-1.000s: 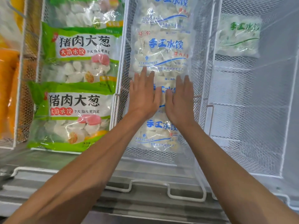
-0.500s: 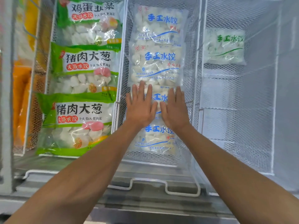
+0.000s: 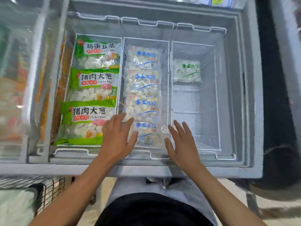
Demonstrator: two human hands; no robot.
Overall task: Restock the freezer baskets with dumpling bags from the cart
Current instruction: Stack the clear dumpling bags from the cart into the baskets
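The cart [image 3: 32, 190] stands low at the left, nearer the left hand [image 3: 116, 141]. That hand hovers with flat fingers over the nearest clear dumpling bag [image 3: 146, 129] in the middle basket [image 3: 145, 40]. The right hand [image 3: 182, 144] is spread too, holding nothing, beside the nearly bare right basket [image 3: 216, 95].

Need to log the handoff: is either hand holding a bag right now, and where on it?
Nothing is held. The left hand and right hand are both open, fingers spread, over the near end of the middle basket.
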